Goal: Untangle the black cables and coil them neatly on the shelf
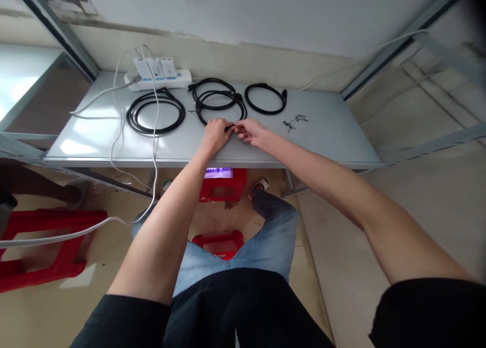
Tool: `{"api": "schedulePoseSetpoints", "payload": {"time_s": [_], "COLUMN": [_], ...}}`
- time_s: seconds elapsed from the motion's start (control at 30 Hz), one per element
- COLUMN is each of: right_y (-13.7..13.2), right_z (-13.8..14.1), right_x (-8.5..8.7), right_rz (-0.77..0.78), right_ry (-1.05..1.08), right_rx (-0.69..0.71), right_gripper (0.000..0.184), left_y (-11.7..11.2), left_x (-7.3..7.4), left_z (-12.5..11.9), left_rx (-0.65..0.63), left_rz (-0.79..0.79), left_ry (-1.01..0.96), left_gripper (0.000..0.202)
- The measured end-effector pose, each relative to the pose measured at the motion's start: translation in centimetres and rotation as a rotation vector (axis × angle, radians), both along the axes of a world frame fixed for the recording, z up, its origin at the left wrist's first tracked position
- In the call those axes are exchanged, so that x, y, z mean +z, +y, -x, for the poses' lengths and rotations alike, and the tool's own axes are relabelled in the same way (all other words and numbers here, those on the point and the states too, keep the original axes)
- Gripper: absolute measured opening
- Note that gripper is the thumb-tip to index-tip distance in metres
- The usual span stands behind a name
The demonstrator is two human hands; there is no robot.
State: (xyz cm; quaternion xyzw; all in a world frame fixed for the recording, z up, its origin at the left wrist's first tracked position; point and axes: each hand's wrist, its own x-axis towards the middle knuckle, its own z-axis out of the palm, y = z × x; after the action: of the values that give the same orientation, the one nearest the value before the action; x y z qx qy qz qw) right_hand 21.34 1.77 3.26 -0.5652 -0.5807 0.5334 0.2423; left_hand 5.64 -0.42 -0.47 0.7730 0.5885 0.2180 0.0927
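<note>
Two overlapping coils of black cable lie at the middle of the grey table. My left hand (217,135) is closed on the near edge of the front coil (244,105), its fingers pressing the cable. Right beside it, my right hand (250,131) pinches at the same spot, fingertips almost touching the left ones. Whatever sits in that pinch is too small to make out. The rear coil (212,80) is partly under the front one. A separate cable coil (266,112) rests to the right, and another coil (129,116) to the left.
Several thin black ties (290,124) lie on the table (326,135) at right. A white power strip (182,78) with plugged-in adapters stands along the wall. White cords (155,140) cross the left coil and hang over the front edge. Red stools (61,257) are below.
</note>
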Motion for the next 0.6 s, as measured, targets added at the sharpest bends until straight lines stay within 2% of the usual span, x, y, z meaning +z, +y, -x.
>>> {"api": "schedulePoseSetpoints", "payload": {"time_s": [0.03,0.1,0.27,0.37,0.5,0.6], "right_y": [0.0,-0.1,0.0,0.5,1.6,2.0], "right_z": [0.0,-0.3,-1.7,-2.1,-1.9,-1.9], "right_x": [-0.1,0.0,1.2,1.9,2.2,2.0], "right_rz": [0.051,-0.004,-0.57,-0.768,-0.843,-0.74], "right_ry": [0.022,-0.052,-0.524,-0.705,-0.715,-0.603], "right_rx": [-0.011,0.082,0.516,0.676,0.763,0.708], "right_gripper": [0.022,0.024,0.013,0.015,0.019,0.016], "left_y": [0.0,-0.1,0.1,0.4,0.5,0.4], "left_x": [0.0,0.1,0.3,0.2,-0.1,-0.2], "left_z": [0.0,0.0,-0.2,-0.2,-0.1,-0.1], "left_rx": [-0.002,-0.01,0.014,0.029,0.008,0.008], "left_rz": [0.0,0.001,0.025,0.033,0.007,0.0], "left_ry": [0.001,0.003,0.007,0.027,0.042,0.035], "left_gripper": [0.037,0.035,0.031,0.028,0.026,0.028]}}
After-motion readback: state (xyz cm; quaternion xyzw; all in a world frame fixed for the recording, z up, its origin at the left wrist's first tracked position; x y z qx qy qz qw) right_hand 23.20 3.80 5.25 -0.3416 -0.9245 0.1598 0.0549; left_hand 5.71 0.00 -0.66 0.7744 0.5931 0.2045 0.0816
